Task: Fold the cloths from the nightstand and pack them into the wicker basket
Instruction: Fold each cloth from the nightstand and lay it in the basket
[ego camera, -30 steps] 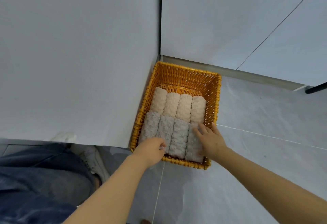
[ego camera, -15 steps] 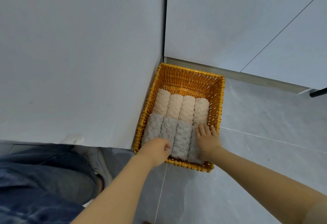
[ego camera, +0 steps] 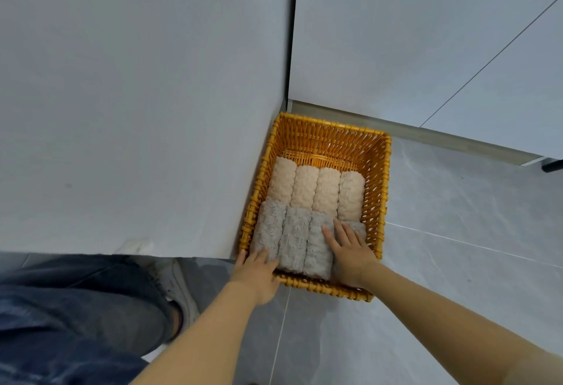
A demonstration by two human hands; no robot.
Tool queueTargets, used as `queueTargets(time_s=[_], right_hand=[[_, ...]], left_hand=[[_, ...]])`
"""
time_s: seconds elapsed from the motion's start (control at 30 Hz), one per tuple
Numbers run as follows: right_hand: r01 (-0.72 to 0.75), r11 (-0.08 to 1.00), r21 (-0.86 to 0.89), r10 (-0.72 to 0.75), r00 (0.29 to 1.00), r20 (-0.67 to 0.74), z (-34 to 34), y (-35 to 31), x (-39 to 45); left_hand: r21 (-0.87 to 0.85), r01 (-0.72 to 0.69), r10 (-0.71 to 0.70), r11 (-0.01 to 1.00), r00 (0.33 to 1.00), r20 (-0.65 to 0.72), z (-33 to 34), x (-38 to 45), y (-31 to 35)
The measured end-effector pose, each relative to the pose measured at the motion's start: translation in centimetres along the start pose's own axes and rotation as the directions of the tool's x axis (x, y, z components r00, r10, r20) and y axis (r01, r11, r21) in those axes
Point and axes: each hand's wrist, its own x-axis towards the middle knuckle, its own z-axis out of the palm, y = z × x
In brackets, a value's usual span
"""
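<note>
Looks like the final tidy-up: wicker basket point(ego camera: 379, 183) on the floor holds four peach cloths point(ego camera: 315, 191) in back, four grey cloths point(ego camera: 292, 238) in front. Right hand point(ego camera: 350, 255) lies flat, released, on the rightmost grey one; left hand point(ego camera: 259, 272) rests loose-fingered on the leftmost. Next, probably just press them level

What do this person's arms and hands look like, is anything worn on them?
Both forearms are bare, with no sleeves in view. The left hand and right hand wear no gloves, and no rings or watch show. A faint thin line crosses the right wrist, too small to identify. Below, blue jeans and a white shoe show.
</note>
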Motion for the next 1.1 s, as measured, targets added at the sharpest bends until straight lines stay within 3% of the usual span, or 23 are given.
queueTargets(time_s=[0.1, 0.17, 0.2, 0.3, 0.37, 0.53, 0.63, 0.73, 0.87, 1.0, 1.1], right_hand=[[0.128, 0.990, 0.066, -0.111, 0.969, -0.222, -1.4, -1.2, -0.9], [0.294, 0.953, 0.077, -0.239, 0.880, -0.412, -1.5, -2.6, -0.8], [0.365, 0.930, 0.038, -0.313, 0.843, -0.438, -1.4, -3.4, -0.4], [0.465, 0.868, -0.175, -0.496, 0.792, -0.356, -0.1, -4.3, 2.4], [0.460, 0.854, -0.243, -0.514, 0.816, -0.263, 1.0, -3.6, 4.2], [0.390, 0.886, -0.251, -0.435, 0.887, -0.156, 3.2, -3.0, 6.0], [0.387, 0.889, -0.245, -0.429, 0.892, -0.145, 3.2, -3.5, 6.1], [0.381, 0.895, -0.232, -0.425, 0.887, -0.181, 2.9, -3.7, 5.4], [0.414, 0.910, -0.018, -0.394, 0.850, -0.349, 0.2, -3.8, 2.4], [0.394, 0.876, 0.278, -0.140, 0.759, -0.636, -3.0, -3.7, -2.2], [0.396, 0.724, 0.565, 0.176, 0.686, -0.706, -6.2, -4.9, -6.2]], left_hand=[[0.043, 0.019, -0.019, 0.999, 1.000, -0.001, 0.6, 0.1, 0.4], [0.071, 0.032, -0.032, 0.997, 0.999, 0.004, 0.8, 0.1, 0.9], [0.093, 0.037, -0.038, 0.995, 0.999, 0.012, 0.9, 0.0, 1.0], [0.149, 0.042, -0.046, 0.988, 0.999, 0.029, 0.9, 0.1, 1.1], [0.147, 0.044, -0.049, 0.988, 0.998, 0.027, 0.9, 0.1, 1.0], [0.111, 0.033, -0.032, 0.993, 0.999, -0.011, 1.2, -0.1, 0.1], [0.078, -0.004, 0.007, 0.997, 0.999, -0.035, 0.9, -0.5, -0.3], [-0.011, 0.031, -0.031, 0.999, 0.999, 0.035, 0.0, -0.5, -0.1], [-0.261, 0.064, -0.044, 0.963, 0.996, 0.081, -2.6, -1.0, 0.9], [-0.546, -0.029, -0.065, 0.837, 0.986, -0.152, -5.2, -3.1, 1.9], [-0.744, -0.057, -0.173, 0.666, 0.958, -0.229, -5.7, -5.1, 2.4]])
